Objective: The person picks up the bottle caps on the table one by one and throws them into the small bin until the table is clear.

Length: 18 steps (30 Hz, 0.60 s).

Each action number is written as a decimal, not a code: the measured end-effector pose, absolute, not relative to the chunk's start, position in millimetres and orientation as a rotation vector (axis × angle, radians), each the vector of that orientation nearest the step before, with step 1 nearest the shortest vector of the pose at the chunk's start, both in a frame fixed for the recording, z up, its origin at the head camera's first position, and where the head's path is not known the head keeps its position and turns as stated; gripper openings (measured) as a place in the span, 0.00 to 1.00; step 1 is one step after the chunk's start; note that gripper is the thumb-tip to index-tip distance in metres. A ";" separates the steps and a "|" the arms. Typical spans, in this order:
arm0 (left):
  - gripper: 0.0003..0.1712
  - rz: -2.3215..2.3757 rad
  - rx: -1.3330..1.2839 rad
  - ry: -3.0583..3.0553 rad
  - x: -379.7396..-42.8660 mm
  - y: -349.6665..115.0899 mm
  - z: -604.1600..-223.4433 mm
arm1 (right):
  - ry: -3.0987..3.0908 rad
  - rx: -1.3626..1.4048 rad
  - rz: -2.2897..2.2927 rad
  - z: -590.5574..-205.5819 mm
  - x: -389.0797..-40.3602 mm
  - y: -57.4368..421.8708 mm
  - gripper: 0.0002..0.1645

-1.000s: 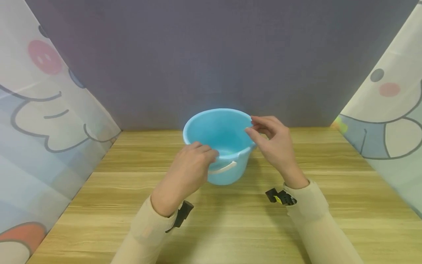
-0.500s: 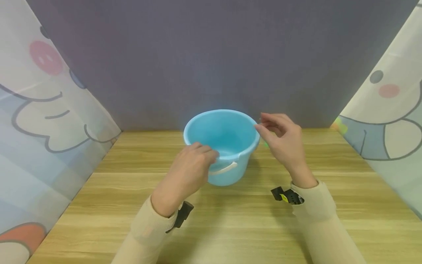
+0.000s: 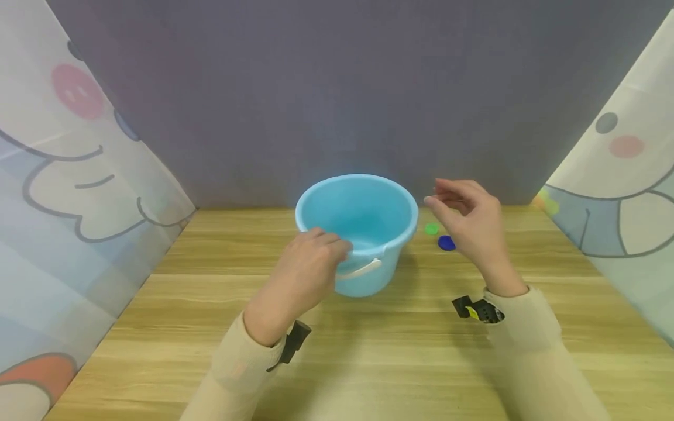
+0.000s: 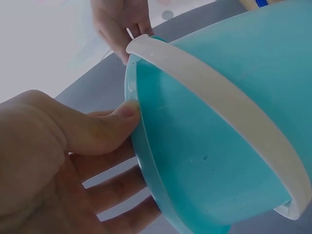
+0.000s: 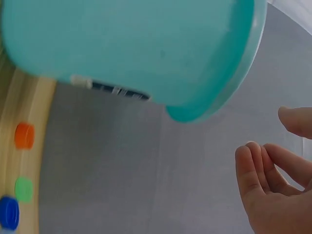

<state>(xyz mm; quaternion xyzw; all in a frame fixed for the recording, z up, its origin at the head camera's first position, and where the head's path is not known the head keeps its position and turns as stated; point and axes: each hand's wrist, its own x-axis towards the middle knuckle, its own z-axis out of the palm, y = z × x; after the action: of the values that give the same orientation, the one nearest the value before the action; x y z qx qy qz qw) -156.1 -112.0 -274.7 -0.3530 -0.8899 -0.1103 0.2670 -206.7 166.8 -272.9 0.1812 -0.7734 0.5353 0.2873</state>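
Note:
A light blue bucket (image 3: pixel 371 282) stands upright on the wooden table, its white handle (image 3: pixel 360 271) hanging down at the near side. My left hand (image 3: pixel 304 268) grips the near rim; in the left wrist view its thumb lies on one side of the rim and the fingers on the other. My right hand (image 3: pixel 471 225) hovers to the right of the bucket, apart from it. In the right wrist view there is a gap between its thumb and fingers, with nothing held. Behind and left of that hand lie a green cap (image 3: pixel 432 228) and a blue cap (image 3: pixel 447 242).
In the right wrist view an orange cap (image 5: pixel 24 136) also lies on the table, near the green one. A dark grey panel (image 3: pixel 337 93) closes off the back. Cartoon-printed sheets (image 3: pixel 74 175) flank the table on both sides.
My right hand has moved away rightward from the bucket's rim, bringing the green and blue caps into sight. The left hand stays on the rim, and the bucket stands where it was.

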 end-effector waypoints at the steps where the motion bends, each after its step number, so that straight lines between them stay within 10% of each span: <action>1: 0.10 -0.297 -0.951 -2.402 -156.0 -111.5 -274.5 | -2.089 0.473 1.419 -273.0 -207.1 169.6 0.22; 18: 0.10 -0.305 -0.944 -2.409 -154.5 -110.1 -273.9 | -2.394 0.353 1.209 -289.1 -211.4 199.7 0.25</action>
<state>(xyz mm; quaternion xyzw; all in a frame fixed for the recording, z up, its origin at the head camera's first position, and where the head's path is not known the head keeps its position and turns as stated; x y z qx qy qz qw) -154.5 -110.1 -273.9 -0.3495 -0.8916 -0.1128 0.2649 -211.4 199.7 -289.1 0.1274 -0.8640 0.4364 0.2162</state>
